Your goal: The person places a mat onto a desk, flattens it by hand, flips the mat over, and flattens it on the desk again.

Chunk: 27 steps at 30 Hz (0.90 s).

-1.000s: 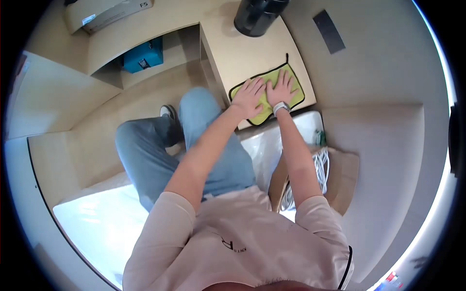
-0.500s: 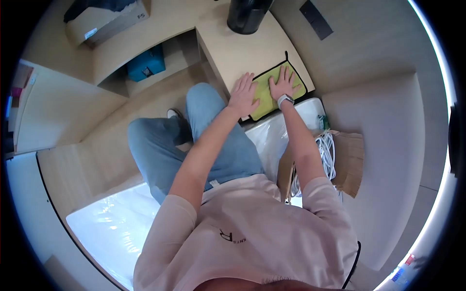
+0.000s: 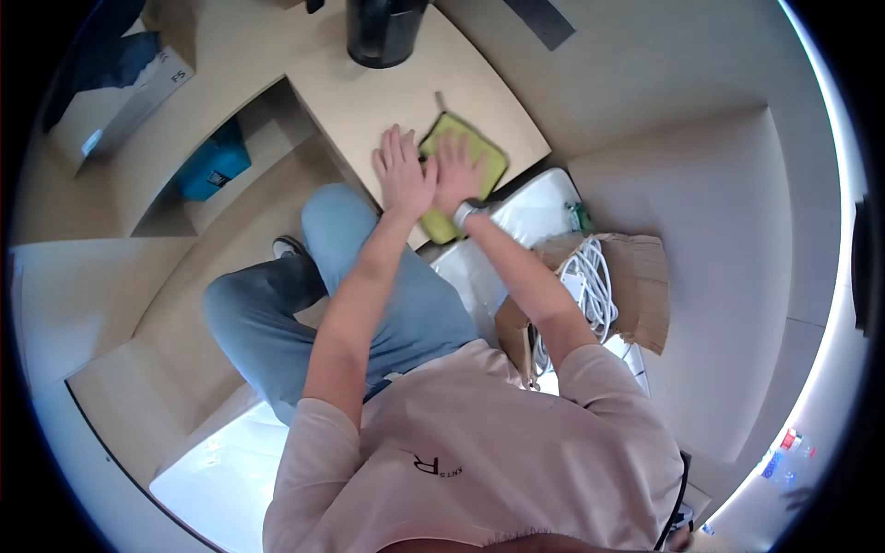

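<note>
You stand over a light wooden desktop (image 3: 369, 97) that juts out toward you, with a pale floor (image 3: 101, 276) spreading around it and your jeans-clad legs (image 3: 304, 295) below. To your right an open cardboard box (image 3: 636, 276) sits on the floor with a bundle of white cable (image 3: 590, 286) coiled inside it, and a white bin lined with clear plastic (image 3: 535, 217) lies between that box and the desk's edge. Under the desk's side shelf a blue case (image 3: 214, 164) is tucked into the opening, and a long cardboard carton (image 3: 129, 97) lies on the surface at the far left. A black cylindrical container (image 3: 383, 32) stands at the back of the desktop, well apart from your hands. Near the front corner of the desktop lies a yellow-green cloth (image 3: 479, 152) with dark edging, gathered into a smaller shape and reaching to the desk's edge. Your right hand (image 3: 456, 170), with a watch (image 3: 468, 212) on the wrist, lies flat on the cloth with fingers spread, pressing rather than gripping. Your left hand (image 3: 404, 170) lies just beside it, also open and flat, fingers extended, its palm mostly on the bare wood at the cloth's left edge; neither hand closes around anything.
</note>
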Tool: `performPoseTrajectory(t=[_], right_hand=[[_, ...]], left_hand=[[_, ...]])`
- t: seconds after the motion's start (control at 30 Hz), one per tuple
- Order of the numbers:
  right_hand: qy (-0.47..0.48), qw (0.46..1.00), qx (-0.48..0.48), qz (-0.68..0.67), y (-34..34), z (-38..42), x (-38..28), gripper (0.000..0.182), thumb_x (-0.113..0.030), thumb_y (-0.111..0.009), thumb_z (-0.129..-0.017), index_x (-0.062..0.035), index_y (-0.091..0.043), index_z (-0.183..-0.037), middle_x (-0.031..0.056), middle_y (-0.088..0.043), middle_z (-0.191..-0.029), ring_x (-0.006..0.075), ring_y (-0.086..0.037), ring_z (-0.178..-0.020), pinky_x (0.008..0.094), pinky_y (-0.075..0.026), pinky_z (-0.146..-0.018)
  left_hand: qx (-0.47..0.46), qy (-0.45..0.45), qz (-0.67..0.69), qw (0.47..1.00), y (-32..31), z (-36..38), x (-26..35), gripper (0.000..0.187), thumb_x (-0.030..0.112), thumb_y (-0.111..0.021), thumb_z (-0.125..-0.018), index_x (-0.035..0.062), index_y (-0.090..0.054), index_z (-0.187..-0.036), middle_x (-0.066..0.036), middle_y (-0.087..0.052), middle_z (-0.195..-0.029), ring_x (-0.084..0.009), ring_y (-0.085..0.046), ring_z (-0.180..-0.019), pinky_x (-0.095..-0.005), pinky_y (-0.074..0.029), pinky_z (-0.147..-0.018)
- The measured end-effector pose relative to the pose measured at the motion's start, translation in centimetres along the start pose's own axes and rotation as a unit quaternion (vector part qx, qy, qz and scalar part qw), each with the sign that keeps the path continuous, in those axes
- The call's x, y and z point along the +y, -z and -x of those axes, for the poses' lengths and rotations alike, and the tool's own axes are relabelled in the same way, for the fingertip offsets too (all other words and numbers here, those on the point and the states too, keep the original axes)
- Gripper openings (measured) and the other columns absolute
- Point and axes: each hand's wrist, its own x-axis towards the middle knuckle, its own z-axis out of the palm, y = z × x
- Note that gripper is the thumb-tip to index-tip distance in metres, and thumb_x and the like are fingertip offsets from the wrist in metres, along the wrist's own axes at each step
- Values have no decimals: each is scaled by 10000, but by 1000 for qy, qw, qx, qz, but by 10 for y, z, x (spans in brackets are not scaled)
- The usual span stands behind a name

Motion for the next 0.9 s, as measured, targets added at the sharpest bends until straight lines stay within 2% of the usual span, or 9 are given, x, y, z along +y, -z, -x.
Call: performPoseTrajectory(t=[0.1,0.13,0.2,0.33,0.47,0.53,0.63,0.73,0.9], right_hand=[[78,997,-28,1,19,17,-15,785,-484,-496,-1005,-134,-295,-1679,110,-245,-1762,380,-160,-1633,770,-72,-1226],[81,996,-38,-16,25,6,-2,771,-515,-475,-1023,-172,-285,-1687,112,-265,-1755,361,-201,-1626,724,-108,-1250],[5,1000,14,-5,20,-26,41,803,-534,-507,-990,-154,-318,-1672,115,-302,-1741,332,-207,-1628,679,-74,-1278],[-138,987,79,-33,19,-83,139,816,-532,-511,-985,-102,-337,-1656,121,-335,-1723,331,-260,-1605,637,-145,-1286],[-143,985,95,30,1,-68,111,799,-502,-492,-996,-83,-328,-1657,137,-312,-1730,365,-217,-1614,681,-184,-1257],[-107,991,61,48,-1,-41,68,808,-498,-501,-993,-84,-316,-1662,142,-291,-1737,385,-195,-1619,697,-156,-1255],[-14,999,18,28,4,14,-9,852,-487,-563,-959,-85,-309,-1666,153,-261,-1747,403,-169,-1624,694,-105,-1264],[21,1000,-10,8,15,42,-48,871,-473,-596,-940,-97,-305,-1671,145,-256,-1751,401,-168,-1625,695,-92,-1266],[72,997,15,-21,5,2,-11,851,-497,-588,-950,-168,-304,-1681,80,-259,-1762,353,-215,-1623,701,-104,-1265]], left_hand=[[-10,3,23,1000,3,5,-5,628,332,-585,-1003,31,-430,-1532,-222,-328,-1674,-391,-225,-1590,-601,-145,-1276],[-8,12,25,1000,4,6,-9,603,306,-601,-997,44,-443,-1517,-225,-336,-1667,-386,-228,-1590,-596,-148,-1277],[3,24,42,999,12,11,-16,602,297,-618,-987,43,-449,-1506,-231,-332,-1665,-391,-230,-1587,-593,-150,-1278],[50,74,88,992,20,16,-28,597,279,-662,-958,40,-467,-1469,-247,-328,-1650,-408,-235,-1578,-575,-160,-1282],[46,79,91,992,19,9,-19,605,291,-670,-949,44,-471,-1464,-259,-326,-1640,-414,-233,-1576,-612,-131,-1276],[28,87,73,993,15,8,-14,604,291,-673,-929,42,-478,-1444,-247,-314,-1646,-408,-229,-1574,-693,-103,-1248],[0,95,37,995,7,2,-8,557,311,-650,-945,59,-505,-1421,-231,-330,-1645,-394,-236,-1574,-736,-82,-1227],[22,84,24,996,3,6,-11,520,342,-638,-959,67,-541,-1390,-226,-381,-1615,-387,-266,-1564,-714,-98,-1240],[3,57,77,995,19,21,-26,493,355,-661,-949,60,-598,-1339,-238,-446,-1557,-395,-329,-1528,-673,-133,-1258]])
